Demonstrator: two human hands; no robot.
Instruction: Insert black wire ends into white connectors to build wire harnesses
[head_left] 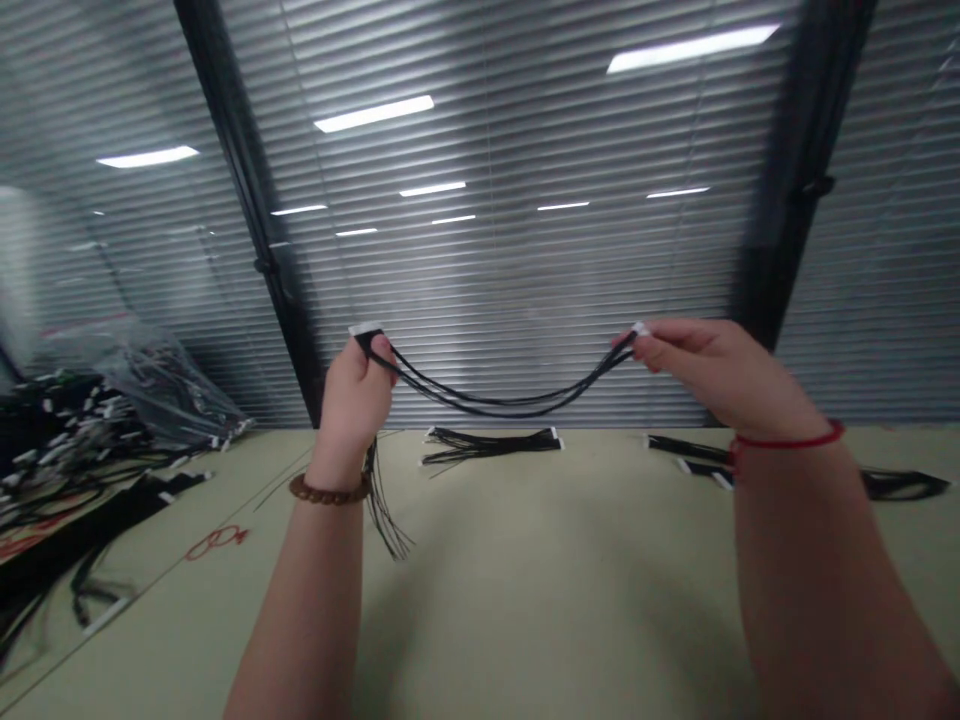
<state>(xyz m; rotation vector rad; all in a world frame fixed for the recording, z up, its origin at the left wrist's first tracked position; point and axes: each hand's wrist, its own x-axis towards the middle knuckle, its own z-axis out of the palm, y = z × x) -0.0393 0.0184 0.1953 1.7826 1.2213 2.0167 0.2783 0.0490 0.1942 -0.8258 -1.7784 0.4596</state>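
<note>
A black wire harness (495, 408) hangs in a shallow curve between my two hands, raised above the table. My left hand (358, 395) is closed around its left end, where a white connector (366, 328) sticks out above the fingers. Loose thin wires (384, 505) dangle below that hand; whether they belong to the same harness is hidden by the wrist. My right hand (701, 360) pinches the other end between thumb and fingers, with a small white connector (640, 328) showing at the fingertips.
On the pale table (525, 600) a bundled harness (491, 443) lies at the back. More harnesses (904, 485) lie at right, partly behind my forearm. At left are a heap of connectors and cables (82, 430), a clear plastic bag (161, 375) and a red cord (216, 540). A window with blinds stands behind.
</note>
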